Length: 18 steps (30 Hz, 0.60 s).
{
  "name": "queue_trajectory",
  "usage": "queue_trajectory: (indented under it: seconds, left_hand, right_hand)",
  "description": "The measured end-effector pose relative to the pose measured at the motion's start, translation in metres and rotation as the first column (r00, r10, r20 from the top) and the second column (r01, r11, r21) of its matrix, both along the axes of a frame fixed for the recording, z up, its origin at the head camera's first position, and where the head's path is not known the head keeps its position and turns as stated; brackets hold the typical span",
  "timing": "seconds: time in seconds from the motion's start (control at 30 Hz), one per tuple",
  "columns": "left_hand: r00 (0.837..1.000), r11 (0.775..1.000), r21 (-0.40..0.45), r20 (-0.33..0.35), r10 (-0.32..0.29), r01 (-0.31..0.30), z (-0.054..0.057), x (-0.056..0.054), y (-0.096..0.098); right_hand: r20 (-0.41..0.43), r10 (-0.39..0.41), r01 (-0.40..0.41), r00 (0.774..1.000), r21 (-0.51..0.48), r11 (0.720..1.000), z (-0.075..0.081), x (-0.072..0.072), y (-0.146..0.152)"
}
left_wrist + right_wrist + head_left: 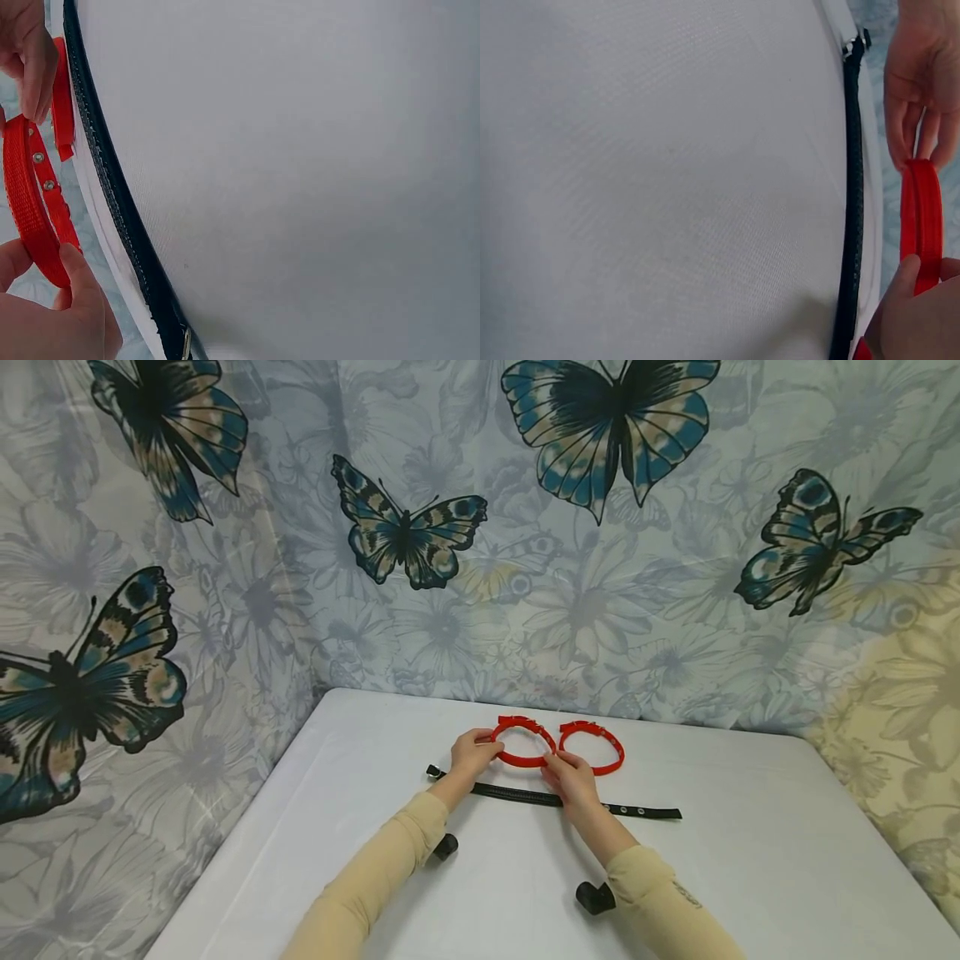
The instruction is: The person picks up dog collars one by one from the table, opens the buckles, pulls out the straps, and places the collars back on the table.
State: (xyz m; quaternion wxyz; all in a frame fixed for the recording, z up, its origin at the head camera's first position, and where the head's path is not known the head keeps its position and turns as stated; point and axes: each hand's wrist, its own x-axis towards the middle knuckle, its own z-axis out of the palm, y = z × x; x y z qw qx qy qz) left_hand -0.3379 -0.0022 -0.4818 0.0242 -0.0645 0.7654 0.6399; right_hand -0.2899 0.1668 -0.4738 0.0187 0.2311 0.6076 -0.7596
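A red collar (525, 762) with metal eyelets, fastened into a loop, is held between both hands. My left hand (471, 753) pinches its left side between thumb and fingers. On the opposite side, my right hand (573, 781) pinches the band near its lower right. A second red collar (619, 752), also looped, is just right of the held one, partly behind the right hand. Nearer to me, a black strap-like collar (517, 794) lies stretched out under the wrists. Its buckle is at the left and its eyelets are at the right.
A white-covered table (750, 852) fills the lower middle of the head view. Behind it hangs a fabric backdrop (585, 610) printed with butterflies and flowers. Black devices (596, 898) are attached near both wrists.
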Motion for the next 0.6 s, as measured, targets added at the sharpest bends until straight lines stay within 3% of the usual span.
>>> queue_trajectory:
  seconds: [0.17,0.4,0.6]
  left_hand:
    - [1.000,1.000,0.016,-0.008,-0.014,0.015,-0.001,0.010,-0.004]
    - [0.998,0.987,0.145,0.014,-0.067,0.064,0.002,0.029,-0.011]
    - [0.991,0.962,0.255,0.063,-0.122,0.102,0.000,0.040,-0.015]
  right_hand:
    - [-0.012,0.045,-0.045,0.999,-0.073,0.996,0.003,0.008,0.005]
    - [-0.009,0.098,-0.098,0.995,-0.081,0.992,0.003,0.019,0.014]
    - [-0.016,0.167,-0.168,0.986,-0.088,0.982,0.003,0.030,0.020]
